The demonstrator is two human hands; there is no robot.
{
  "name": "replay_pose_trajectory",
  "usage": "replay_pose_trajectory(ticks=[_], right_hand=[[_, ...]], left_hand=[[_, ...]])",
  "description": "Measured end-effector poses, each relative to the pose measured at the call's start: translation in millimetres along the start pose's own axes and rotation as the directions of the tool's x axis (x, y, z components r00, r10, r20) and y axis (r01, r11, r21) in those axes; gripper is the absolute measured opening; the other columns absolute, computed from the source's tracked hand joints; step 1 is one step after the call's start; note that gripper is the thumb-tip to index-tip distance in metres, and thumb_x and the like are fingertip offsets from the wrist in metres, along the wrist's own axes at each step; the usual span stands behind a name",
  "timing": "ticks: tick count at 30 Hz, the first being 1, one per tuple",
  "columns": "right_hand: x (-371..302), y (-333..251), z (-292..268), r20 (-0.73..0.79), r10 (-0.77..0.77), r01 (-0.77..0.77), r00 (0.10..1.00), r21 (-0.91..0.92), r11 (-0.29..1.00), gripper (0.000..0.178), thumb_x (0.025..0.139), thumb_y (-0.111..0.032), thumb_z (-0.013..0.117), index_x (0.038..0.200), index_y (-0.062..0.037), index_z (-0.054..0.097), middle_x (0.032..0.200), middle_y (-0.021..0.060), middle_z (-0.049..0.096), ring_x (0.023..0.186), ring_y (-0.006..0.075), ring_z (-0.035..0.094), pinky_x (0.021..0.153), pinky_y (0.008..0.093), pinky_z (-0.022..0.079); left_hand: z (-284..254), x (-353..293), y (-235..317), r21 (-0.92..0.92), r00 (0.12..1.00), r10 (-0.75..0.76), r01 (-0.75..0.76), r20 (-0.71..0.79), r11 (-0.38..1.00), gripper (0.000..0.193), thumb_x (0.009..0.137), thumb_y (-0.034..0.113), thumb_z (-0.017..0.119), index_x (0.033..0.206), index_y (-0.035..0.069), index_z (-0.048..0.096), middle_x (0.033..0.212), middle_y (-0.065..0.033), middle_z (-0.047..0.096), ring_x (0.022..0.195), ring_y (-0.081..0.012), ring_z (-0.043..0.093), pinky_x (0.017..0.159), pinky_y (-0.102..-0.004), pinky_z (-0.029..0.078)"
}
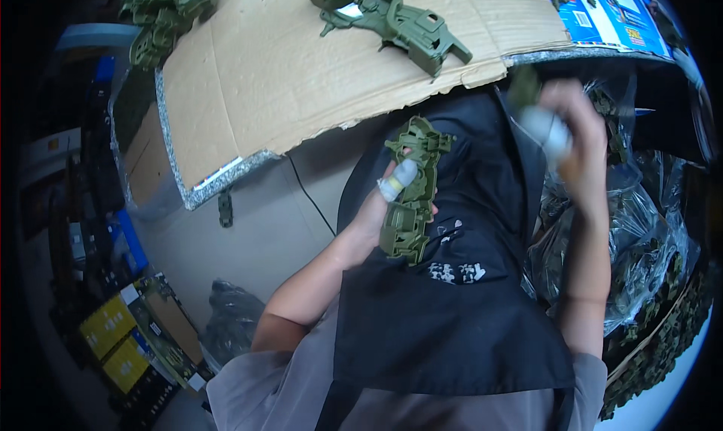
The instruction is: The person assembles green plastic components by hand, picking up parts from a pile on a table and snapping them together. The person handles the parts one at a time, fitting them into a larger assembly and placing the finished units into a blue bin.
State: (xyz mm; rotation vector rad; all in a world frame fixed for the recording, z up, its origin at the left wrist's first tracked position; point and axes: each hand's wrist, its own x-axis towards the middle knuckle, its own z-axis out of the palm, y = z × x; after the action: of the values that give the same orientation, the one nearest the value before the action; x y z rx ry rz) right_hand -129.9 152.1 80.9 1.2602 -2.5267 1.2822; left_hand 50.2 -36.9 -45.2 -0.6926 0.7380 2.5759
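My left hand (376, 212) is closed around a long olive-green plastic molding (422, 175), held over my lap with its hollow, ribbed side up. A whitish wrap covers the thumb, which presses on the molding's edge. To the right, my right hand (576, 129) is raised beside the table edge and smeared by motion. It also has a white wrap on a digit. At its fingertips is a blurred small green piece (525, 88), apparently pinched; its exact shape cannot be made out.
Cardboard (263, 69) covers the table ahead. On it lies another green molding (392, 24), with stacked green parts (162, 16) at the far left. Clear plastic bags (625, 243) with green parts stand at my right. A small green piece (225, 209) lies on the floor.
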Motion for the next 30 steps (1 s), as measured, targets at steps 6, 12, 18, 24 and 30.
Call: replay_pose_trajectory(ticks=[6,12,18,24,30], right_hand=[[-79.8,-37.3,40.5,0.581,-0.073,-0.041,0.81,0.181,0.983,0.036,0.058,0.001,0.064,0.093,-0.0022,0.06,0.076,0.0124,0.058,0.075,0.0289,0.06,0.067,0.0376,0.05],[-74.5,-50.1,63.4,0.712,-0.047,0.056,0.701,0.01,0.998,0.02,0.063,-0.002,0.06,0.083,-0.0007,0.058,0.073,0.0154,0.058,0.069,0.0302,0.063,0.063,0.0399,0.051],[-79.4,-36.4,79.9,0.695,-0.084,-0.015,0.714,0.135,0.991,0.022,0.063,0.001,0.058,0.085,-0.0011,0.058,0.076,0.0163,0.06,0.067,0.0335,0.062,0.06,0.0415,0.051],[-59.7,-43.2,59.4,0.855,-0.013,-0.093,0.518,0.071,0.993,0.034,0.065,0.001,0.056,0.098,-0.0028,0.059,0.08,0.0162,0.062,0.078,0.0325,0.063,0.07,0.0421,0.05],[52.3,-41.0,28.7,0.091,-0.091,0.1,0.992,-0.104,0.99,0.049,0.075,-0.016,0.066,0.121,-0.0107,0.051,0.108,0.0193,0.055,0.1,0.0361,0.052,0.086,0.0411,0.043]], left_hand=[[5.5,2.6,-2.4,0.021,0.996,-0.036,0.038,-0.082,0.999,0.052,0.093,0.043,0.043,0.138,0.023,0.025,0.101,-0.014,0.057,0.077,-0.0269,0.064,0.065,-0.0381,0.054],[22.2,0.6,-1.5,0.077,0.995,0.061,-0.055,-0.078,0.996,0.048,0.093,0.034,0.05,0.134,0.019,0.031,0.097,-0.0086,0.057,0.077,-0.0191,0.062,0.065,-0.032,0.053],[21.1,3.1,-4.1,0.139,0.985,0.14,-0.126,-0.103,0.982,0.038,0.092,0.029,0.053,0.125,0.014,0.04,0.093,-0.0046,0.057,0.079,-0.0116,0.058,0.064,-0.026,0.05],[24.8,-1.8,4.7,0.163,0.992,0.115,-0.107,-0.043,0.981,0.047,0.09,0.028,0.054,0.13,0.013,0.033,0.097,-0.0093,0.056,0.078,-0.0182,0.061,0.065,-0.0297,0.052],[31.5,-41.4,65.8,-0.003,0.862,0.455,-0.466,0.225,0.885,0.051,0.093,0.038,0.046,0.127,0.001,0.037,0.112,-0.0182,0.054,0.091,-0.028,0.061,0.079,-0.0416,0.052]])
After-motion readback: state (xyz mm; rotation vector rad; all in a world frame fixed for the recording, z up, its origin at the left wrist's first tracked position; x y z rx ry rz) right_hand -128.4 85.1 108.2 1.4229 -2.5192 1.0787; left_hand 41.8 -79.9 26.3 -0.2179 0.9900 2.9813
